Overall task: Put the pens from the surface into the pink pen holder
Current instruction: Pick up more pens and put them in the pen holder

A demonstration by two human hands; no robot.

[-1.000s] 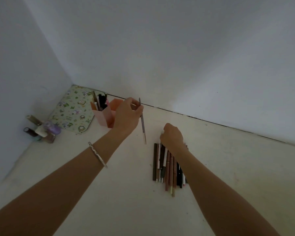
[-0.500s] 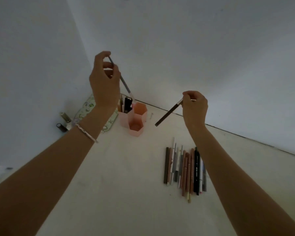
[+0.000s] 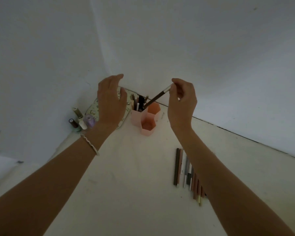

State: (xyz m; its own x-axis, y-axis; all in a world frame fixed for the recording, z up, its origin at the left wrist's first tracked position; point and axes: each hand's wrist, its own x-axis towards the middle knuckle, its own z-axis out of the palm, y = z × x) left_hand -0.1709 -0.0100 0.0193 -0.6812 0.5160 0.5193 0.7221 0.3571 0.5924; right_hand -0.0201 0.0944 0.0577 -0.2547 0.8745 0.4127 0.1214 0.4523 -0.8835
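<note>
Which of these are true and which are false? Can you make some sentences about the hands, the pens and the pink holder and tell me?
1. The right hand holds a brown pen. True.
2. The left hand holds a pen too. False: it is open and has nothing in it.
3. All three cups of the pink holder have pens in them. False: only the back left cup has pens; the other two look bare.
4. Some pens lie in a row on the surface by the right arm. True.
5. The brown pen's lower tip points at the cup with pens in it. True.
</note>
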